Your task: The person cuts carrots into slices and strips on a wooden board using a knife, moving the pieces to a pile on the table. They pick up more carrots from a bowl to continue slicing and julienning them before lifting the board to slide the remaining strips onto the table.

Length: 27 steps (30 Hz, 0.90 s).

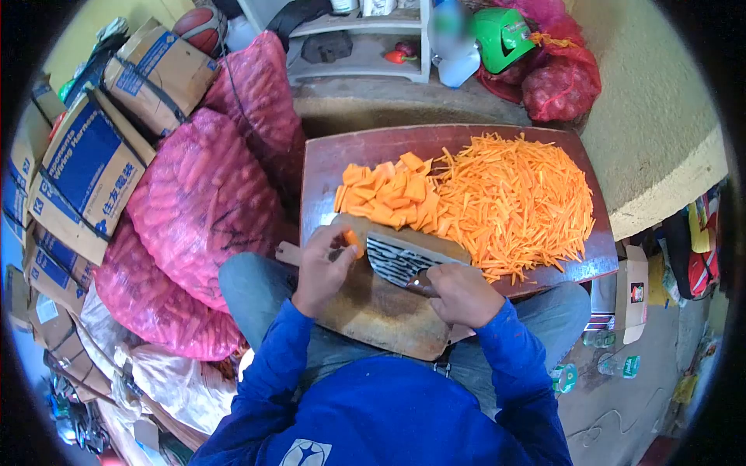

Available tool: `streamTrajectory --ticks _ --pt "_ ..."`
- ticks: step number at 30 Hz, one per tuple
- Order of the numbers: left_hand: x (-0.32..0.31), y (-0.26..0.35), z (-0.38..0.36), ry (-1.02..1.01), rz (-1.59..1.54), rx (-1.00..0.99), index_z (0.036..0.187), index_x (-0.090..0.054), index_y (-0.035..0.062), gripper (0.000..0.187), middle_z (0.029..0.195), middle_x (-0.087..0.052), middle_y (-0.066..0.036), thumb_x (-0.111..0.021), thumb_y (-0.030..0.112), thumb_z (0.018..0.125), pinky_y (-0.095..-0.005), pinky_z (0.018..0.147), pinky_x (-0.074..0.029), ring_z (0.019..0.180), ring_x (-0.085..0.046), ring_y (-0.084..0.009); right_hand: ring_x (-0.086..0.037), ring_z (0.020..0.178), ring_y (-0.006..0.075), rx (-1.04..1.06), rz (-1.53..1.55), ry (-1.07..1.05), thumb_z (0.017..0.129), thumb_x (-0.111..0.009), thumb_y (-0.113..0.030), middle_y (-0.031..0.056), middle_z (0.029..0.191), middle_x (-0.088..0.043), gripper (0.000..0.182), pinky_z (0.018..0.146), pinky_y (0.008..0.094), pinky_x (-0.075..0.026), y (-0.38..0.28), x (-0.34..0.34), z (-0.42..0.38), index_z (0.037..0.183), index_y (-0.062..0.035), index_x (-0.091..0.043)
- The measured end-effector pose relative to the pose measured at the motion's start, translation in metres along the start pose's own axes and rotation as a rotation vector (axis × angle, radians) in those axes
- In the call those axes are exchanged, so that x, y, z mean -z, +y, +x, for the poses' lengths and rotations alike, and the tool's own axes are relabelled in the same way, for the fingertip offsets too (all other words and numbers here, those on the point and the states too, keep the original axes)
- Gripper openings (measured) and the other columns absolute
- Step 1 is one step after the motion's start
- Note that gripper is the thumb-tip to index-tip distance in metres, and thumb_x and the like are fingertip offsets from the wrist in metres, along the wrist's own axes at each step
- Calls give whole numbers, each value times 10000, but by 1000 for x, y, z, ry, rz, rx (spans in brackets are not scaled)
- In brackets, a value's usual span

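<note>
My left hand [325,264] pinches a small orange carrot piece [353,242] over the left part of a worn wooden cutting board [381,314]. My right hand [464,293] grips the handle of a wide-bladed knife [396,262], whose blade points left across the board, just right of the carrot piece. Beyond the board, carrot chunks [385,194] are heaped on the dark red table [322,159]. A large pile of thin carrot strips [517,206] adjoins them on the right.
Pink mesh sacks [202,198] and cardboard boxes [85,171] are stacked at the left. A shelf [357,74], a green helmet [503,40] and a red mesh bag [561,85] are behind the table. Plastic bottles [619,365] lie on the floor at the right.
</note>
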<state>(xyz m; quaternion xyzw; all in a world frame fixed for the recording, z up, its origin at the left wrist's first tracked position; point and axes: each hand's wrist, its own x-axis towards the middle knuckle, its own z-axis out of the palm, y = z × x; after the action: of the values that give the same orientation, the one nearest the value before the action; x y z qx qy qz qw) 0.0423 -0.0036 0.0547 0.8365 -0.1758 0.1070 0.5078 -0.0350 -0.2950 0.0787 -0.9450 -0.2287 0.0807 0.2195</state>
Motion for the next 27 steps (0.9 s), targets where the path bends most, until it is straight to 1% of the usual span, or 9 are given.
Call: streamTrajectory --ticks 3,7,8,9,12,16,19,23,27 --pt "1 23 -31 65 108 -71 1199 -715 -13 361 1026 -696 -130 -798 3 848 -338 808 -562 882 -696 -241 -684 911 466 18 59 -7 820 -701 -148 265 933 -688 294 793 551 -547 -1 11 0 1032 33 -607" --pt "-4 23 -49 79 67 -10 1158 -727 -7 313 1039 -718 -167 -811 7 858 -360 843 -575 945 -712 -299 -676 960 497 -27 262 22 899 -668 -157 300 995 -684 385 826 568 -540 -16 33 1 1233 4 -562" --pt "-6 18 -50 85 144 -148 1154 -720 -18 310 1041 -706 -166 -802 -4 856 -374 810 -576 919 -706 -316 -677 982 501 -40 310 59 929 -658 -162 309 1031 -688 434 838 569 -540 -19 34 1 1320 -12 -543" --pt "-6 15 -50 85 220 -287 1150 -713 -29 307 1042 -693 -165 -793 -15 854 -387 777 -577 894 -700 -333 -677 982 501 -50 312 51 929 -658 -162 309 1031 -688 434 838 569 -540 -23 34 1 1320 -12 -543" --pt "-5 12 -51 69 201 -337 1156 -708 -28 313 1035 -690 -179 -790 -20 854 -407 763 -577 892 -699 -352 -691 1042 490 -71 336 94 968 -684 -197 306 1167 -700 600 889 517 -557 -34 29 -2 1512 -45 -483" --pt "-5 18 -54 61 217 -343 1153 -697 -19 307 1018 -685 -183 -783 -23 858 -414 752 -574 883 -696 -357 -695 1117 461 -137 327 131 970 -692 -159 289 1214 -702 545 950 459 -560 -51 19 -25 1468 -8 -532" --pt "-3 13 -59 9 251 -322 1140 -687 -12 321 1028 -679 -182 -788 -24 836 -428 741 -573 874 -692 -370 -683 1102 484 -102 488 218 972 -701 -175 311 1185 -685 540 918 497 -567 -69 10 -41 1450 -5 -517" --pt "-3 4 -59 -43 237 -403 1126 -680 -15 353 1055 -673 -182 -788 -28 790 -441 727 -567 864 -685 -380 -688 1124 481 -194 644 174 998 -684 -158 299 1219 -694 536 937 481 -561 -93 12 -56 1471 17 -505" --pt "0 7 -55 -80 264 -444 1134 -678 -24 398 1046 -662 -195 -756 -57 746 -440 709 -559 863 -681 -383 -693 1129 467 -185 591 122 1007 -679 -165 297 1235 -694 571 932 479 -564 -101 19 -60 1510 17 -477"
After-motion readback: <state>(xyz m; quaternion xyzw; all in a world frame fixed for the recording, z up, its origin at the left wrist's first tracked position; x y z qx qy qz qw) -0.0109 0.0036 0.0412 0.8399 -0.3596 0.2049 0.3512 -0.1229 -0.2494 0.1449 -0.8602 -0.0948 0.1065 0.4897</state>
